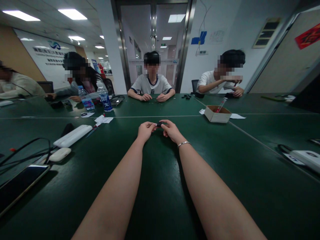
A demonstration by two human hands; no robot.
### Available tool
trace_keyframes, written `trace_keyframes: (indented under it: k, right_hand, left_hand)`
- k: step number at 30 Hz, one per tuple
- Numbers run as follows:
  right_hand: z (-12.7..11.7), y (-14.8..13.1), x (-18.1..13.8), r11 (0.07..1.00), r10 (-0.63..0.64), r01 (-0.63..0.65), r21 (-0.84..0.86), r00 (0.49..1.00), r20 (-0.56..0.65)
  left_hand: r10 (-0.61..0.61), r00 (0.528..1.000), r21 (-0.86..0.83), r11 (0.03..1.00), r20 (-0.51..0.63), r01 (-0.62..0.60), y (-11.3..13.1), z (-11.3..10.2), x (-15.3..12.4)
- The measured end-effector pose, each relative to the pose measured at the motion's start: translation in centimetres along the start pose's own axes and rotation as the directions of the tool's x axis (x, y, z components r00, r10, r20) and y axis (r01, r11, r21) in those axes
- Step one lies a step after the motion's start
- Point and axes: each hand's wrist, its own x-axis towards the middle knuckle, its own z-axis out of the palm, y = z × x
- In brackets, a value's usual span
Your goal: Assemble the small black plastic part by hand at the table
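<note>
Both arms stretch forward over the green table (160, 186). Between my fingertips is a small black piece with a shiny end (159, 124), too small to tell its kind. My left hand (146, 131) pinches the shiny end at its left. The thumb and fingers of my right hand (172, 130) close on the black end from the right. A silver bracelet (184, 144) circles my right wrist. The piece is held just over the tabletop, and my fingers cover part of it.
To the left lie a phone (22, 186), a white case (60, 154), a white power strip (73, 136) and cables. Two bottles (106, 100) stand beyond. An open box (217, 115) sits at the right. Several people sit around the table, one person (151, 83) directly opposite.
</note>
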Motion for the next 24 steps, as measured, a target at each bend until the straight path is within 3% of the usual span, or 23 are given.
trace_keyframes:
  k: [15, 24]
  right_hand:
    - [0.01, -0.34, -0.31, 1.000, -0.002, 0.002, 0.015, 1.000, 0.018]
    - [0.01, -0.34, -0.40, 0.999, -0.016, 0.014, 0.039, 0.999, 0.034]
  left_hand:
    - [0.016, 1.000, 0.146, 0.989, -0.015, -0.014, 0.06, -0.21, -0.12]
    - [-0.015, 0.999, 0.128, 0.992, -0.049, 0.021, 0.64, 0.02, -0.27]
